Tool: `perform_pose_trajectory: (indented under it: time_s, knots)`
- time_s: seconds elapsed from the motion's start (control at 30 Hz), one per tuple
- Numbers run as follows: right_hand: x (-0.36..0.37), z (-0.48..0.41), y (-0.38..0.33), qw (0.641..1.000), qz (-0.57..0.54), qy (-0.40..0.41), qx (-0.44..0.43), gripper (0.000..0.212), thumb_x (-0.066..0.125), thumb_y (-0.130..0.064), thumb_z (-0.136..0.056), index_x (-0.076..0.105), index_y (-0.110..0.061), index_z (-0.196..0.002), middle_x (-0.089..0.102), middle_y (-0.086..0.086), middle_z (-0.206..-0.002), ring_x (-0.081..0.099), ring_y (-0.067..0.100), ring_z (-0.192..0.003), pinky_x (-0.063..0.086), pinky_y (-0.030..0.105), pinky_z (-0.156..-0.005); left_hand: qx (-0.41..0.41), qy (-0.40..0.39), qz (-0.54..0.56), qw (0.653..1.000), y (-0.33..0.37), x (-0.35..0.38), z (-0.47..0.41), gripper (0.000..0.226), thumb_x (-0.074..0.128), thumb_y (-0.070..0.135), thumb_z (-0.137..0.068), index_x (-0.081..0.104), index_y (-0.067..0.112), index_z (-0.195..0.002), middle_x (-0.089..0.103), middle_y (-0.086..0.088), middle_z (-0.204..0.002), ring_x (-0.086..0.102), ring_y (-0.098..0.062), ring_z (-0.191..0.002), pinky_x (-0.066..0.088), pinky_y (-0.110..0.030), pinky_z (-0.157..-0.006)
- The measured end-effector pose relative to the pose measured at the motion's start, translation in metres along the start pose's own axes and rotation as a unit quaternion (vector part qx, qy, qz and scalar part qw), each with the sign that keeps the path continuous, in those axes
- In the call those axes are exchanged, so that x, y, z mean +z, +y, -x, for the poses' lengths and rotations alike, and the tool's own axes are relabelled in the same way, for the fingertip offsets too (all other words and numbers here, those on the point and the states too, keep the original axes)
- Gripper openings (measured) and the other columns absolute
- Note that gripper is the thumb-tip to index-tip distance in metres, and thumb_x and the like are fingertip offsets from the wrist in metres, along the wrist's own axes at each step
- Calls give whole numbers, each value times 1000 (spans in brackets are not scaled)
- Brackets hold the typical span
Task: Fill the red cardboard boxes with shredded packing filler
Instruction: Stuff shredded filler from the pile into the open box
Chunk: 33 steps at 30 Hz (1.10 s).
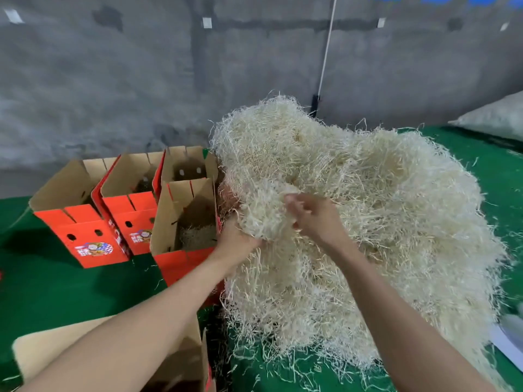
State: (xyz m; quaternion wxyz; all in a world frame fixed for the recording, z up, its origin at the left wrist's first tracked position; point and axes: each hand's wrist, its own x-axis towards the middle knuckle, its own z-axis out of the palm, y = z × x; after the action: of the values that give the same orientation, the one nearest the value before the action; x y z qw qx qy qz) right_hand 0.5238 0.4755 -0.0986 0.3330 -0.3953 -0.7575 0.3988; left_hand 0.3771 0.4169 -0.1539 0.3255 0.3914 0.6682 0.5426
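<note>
Closest to the camera, bottom left, there's a cardboard box (181, 360) with its flap open, mostly cut off by the frame, so I can't tell what's in it. Both forearms reach over it toward the big pile of shredded filler (368, 222) heaped on the green bench (70, 292).

Looks to me like the grabbing step: pulling a clump loose from the pile before it goes into a box. The left hand (236, 241) is cupped under the near-left edge of the heap, fingers buried in the strands, so I can't tell exactly how far they're closed. The right hand (311, 215) is curled in from the top, fingers pinched together on a tuft of the same clump.

Right next to the left hand is the nearest red box (184, 222), flaps up, with a little filler already in the bottom. That one seems the obvious target, so the next move is tearing the clump free and swinging it left over that opening without dragging half the pile along.

Further back sit three more open red boxes (82, 216), (133, 199), (186, 168). They look mostly empty from here. Behind it all is a grey wall (113, 80).
</note>
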Motion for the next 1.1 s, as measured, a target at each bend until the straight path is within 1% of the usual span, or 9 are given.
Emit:
perform_pose_trajectory:
  time_s: [0.13,0.27,0.33,0.5,0.67,0.73,0.87,1.0,1.1]
  knots:
    - [-12,-33,34,970,168,119,-127,40,37,-31,-99,38,-13,-135,47,11,-132,46,23,-120,38,39,-102,-69,-1,144,987,18,-17,-8,38,63,-12,-78,63,21,-97,70,3,-87,65,-20,-92,53,-32,-71]
    - [3,-31,91,939,310,-145,-14,31,36,-13,-98,42,4,-124,58,15,-99,59,27,-98,48,27,-80,-128,39,193,972,35,-18,-14,17,56,3,-87,65,4,-102,55,-11,-128,40,-28,-129,30,-47,-106]
    - [9,-18,113,888,375,-264,40,24,40,-10,-96,54,2,-112,61,10,-90,60,25,-91,48,17,-69,-133,39,223,965,43,-21,-15,9,58,3,-86,65,1,-90,58,-16,-121,44,-31,-126,34,-47,-104]
    - [3,-14,107,836,439,-326,46,34,53,-19,-93,50,-9,-126,58,6,-120,56,19,-108,47,26,-93,-131,75,284,947,58,-36,-24,5,61,5,-83,64,8,-86,58,-17,-122,50,-36,-119,40,-50,-99]
    - [-30,-17,18,969,125,-203,-70,122,79,-38,-64,-9,-27,-147,-4,-13,-153,6,1,-137,3,34,-110,-126,79,314,938,67,-38,-27,6,58,7,-85,64,9,-84,68,-15,-98,61,-33,-102,44,-50,-96]
    - [-11,-5,-1,971,-85,-216,-55,130,81,-30,-61,-18,-24,-145,3,-13,-152,20,-8,-131,12,33,-110,-121,60,342,930,71,-35,-25,7,58,7,-83,65,7,-82,70,-13,-83,65,-32,-89,48,-49,-90]
    - [68,23,14,965,-45,-230,121,66,79,-26,-70,43,-1,-120,53,4,-121,61,14,-100,52,16,-79,-101,25,377,920,82,-25,-16,4,61,10,-80,65,10,-82,68,-10,-81,66,-26,-74,54,-39,-73]
    - [83,13,50,974,-60,-114,186,22,53,-2,-89,48,-1,-111,60,14,-99,60,22,-77,54,22,-59,-98,-16,404,910,79,-31,-11,6,58,11,-82,64,10,-80,70,-9,-71,69,-24,-61,55,-33,-53]
    - [59,-4,59,901,-308,-44,303,17,37,-4,-97,50,-1,-109,58,17,-93,53,21,-72,54,23,-64,-90,-33,192,977,60,-36,-8,18,62,0,-79,64,9,-95,68,-13,-102,67,-27,-89,55,-39,-78]
